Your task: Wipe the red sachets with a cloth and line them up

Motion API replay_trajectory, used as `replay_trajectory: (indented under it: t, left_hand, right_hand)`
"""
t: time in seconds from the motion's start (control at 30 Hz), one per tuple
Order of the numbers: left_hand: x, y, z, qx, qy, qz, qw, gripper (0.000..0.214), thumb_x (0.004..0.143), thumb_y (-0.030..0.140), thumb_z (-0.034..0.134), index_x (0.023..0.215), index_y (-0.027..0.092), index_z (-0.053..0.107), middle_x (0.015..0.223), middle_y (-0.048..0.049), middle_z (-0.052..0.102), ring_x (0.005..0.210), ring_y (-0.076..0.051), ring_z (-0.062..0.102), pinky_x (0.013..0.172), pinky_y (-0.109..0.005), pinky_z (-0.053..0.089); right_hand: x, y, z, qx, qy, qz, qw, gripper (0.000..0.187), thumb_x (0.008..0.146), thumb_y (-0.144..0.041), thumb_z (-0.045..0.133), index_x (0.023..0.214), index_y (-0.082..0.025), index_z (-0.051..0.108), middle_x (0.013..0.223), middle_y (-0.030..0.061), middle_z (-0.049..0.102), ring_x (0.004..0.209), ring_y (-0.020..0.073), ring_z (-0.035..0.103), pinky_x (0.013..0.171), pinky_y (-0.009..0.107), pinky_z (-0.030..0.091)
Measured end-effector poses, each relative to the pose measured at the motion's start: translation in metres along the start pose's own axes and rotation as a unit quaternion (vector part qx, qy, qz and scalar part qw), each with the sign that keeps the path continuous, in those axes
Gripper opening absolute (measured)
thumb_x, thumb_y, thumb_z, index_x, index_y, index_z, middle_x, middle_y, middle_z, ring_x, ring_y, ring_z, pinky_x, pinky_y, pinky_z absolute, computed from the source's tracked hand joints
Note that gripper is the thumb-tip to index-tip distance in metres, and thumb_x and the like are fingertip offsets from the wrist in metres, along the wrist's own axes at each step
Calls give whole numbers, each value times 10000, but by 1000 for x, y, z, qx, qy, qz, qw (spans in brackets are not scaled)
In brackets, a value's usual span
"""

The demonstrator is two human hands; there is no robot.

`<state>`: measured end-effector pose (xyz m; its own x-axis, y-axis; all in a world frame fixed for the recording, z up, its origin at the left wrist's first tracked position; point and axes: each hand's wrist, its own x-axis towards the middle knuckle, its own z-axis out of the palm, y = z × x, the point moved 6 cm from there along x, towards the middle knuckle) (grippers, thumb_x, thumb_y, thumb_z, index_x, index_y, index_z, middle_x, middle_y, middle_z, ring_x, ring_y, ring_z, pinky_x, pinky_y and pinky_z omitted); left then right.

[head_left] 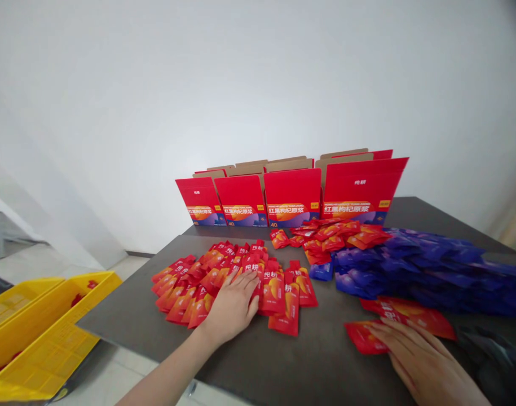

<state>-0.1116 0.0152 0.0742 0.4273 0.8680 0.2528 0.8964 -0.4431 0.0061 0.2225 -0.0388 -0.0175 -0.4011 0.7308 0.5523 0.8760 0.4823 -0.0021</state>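
My left hand (233,303) lies flat, fingers stretched out, on a spread of red sachets (224,276) at the left of the dark table (308,361). My right hand (422,361) rests flat near the front right, fingertips on a red sachet (365,337) with a second red sachet (414,316) just beyond it. Neither hand grips anything. A large heap of blue sachets (427,270) lies to the right, and a smaller pile of red sachets (334,234) sits behind it.
Several open red cartons (291,197) stand in a row at the table's far edge against a white wall. Yellow plastic crates (42,332) sit on the floor to the left, below the table's left edge.
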Motion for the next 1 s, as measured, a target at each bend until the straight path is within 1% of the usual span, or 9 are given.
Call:
replay_trajectory:
  t: [0.1, 0.2, 0.3, 0.37, 0.47, 0.6, 0.77, 0.9, 1.0]
  left_hand:
    - [1, 24, -6, -45, 31, 25, 998, 372, 841, 175, 492, 1201, 165, 583, 1320, -93, 551, 1230, -232, 488, 1110, -469, 294]
    - [-7, 74, -1, -142, 31, 118, 982, 485, 800, 198, 568, 1280, 194, 499, 1372, -76, 498, 1266, -208, 445, 1090, -401, 347]
    - [-14, 122, 11, -219, 23, 185, 958, 666, 770, 332, 670, 1360, 194, 394, 1394, -102, 462, 1265, -217, 442, 1049, -375, 400]
    - [-12, 140, 16, -241, 42, 210, 947, 677, 797, 412, 660, 1374, 202, 375, 1385, -116, 458, 1259, -220, 447, 1036, -374, 411]
    - [-3, 152, 15, -244, 80, 253, 933, 490, 899, 415, 539, 1341, 232, 433, 1367, -104, 475, 1273, -203, 438, 1045, -365, 395]
    - [8, 156, 12, -224, 90, 315, 918, 281, 962, 330, 430, 1194, 279, 580, 1348, -26, 526, 1302, -152, 417, 1097, -354, 328]
    - [0, 151, 12, -173, 43, 379, 908, 307, 990, 277, 367, 1195, 261, 595, 1289, 25, 592, 1277, -96, 453, 1147, -303, 259]
    - [-1, 113, -8, -157, 18, 355, 921, 352, 1001, 246, 324, 1255, 247, 568, 1292, 4, 588, 1250, -108, 492, 1090, -267, 359]
    - [11, 67, -20, -124, 44, 315, 940, 356, 987, 223, 356, 1281, 253, 553, 1276, -27, 601, 1239, -134, 507, 1058, -310, 407]
  right_hand:
    - [20, -27, -18, 33, -19, -36, 999, 376, 805, -184, 495, 1125, -311, 645, 1179, -23, 669, 1138, 191, 583, 941, 380, 477]
    - [33, -46, -26, 113, -27, -12, 993, 335, 823, -143, 466, 1052, -291, 659, 1181, 6, 668, 1179, 192, 555, 963, 408, 470]
    - [37, -58, -27, 201, -15, -6, 979, 352, 782, -110, 459, 1050, -244, 643, 1189, 53, 662, 1175, 197, 559, 991, 418, 457]
    - [38, -62, -27, 226, 5, -8, 974, 441, 752, -84, 442, 1138, -218, 607, 1179, 75, 664, 1160, 199, 571, 977, 398, 473]
    - [38, -66, -24, 217, 23, -13, 976, 523, 754, -62, 415, 1235, -207, 560, 1152, 81, 678, 1121, 194, 599, 936, 365, 504]
    - [35, -65, -17, 156, 43, -24, 987, 435, 788, -97, 426, 1182, -161, 598, 1121, 106, 690, 1077, 189, 624, 887, 332, 532]
    - [31, -34, -11, 21, 14, -23, 999, 477, 800, -115, 411, 1249, -169, 563, 1272, 103, 610, 1158, 206, 571, 957, 401, 481]
    - [13, 13, -17, -103, 26, 42, 993, 455, 836, -254, 423, 1207, -43, 582, 1288, 222, 567, 1157, 330, 557, 952, 516, 453]
    - [-5, 33, -12, -91, 27, 65, 993, 427, 831, -278, 392, 1098, -67, 651, 1193, 221, 628, 1083, 350, 597, 927, 533, 463]
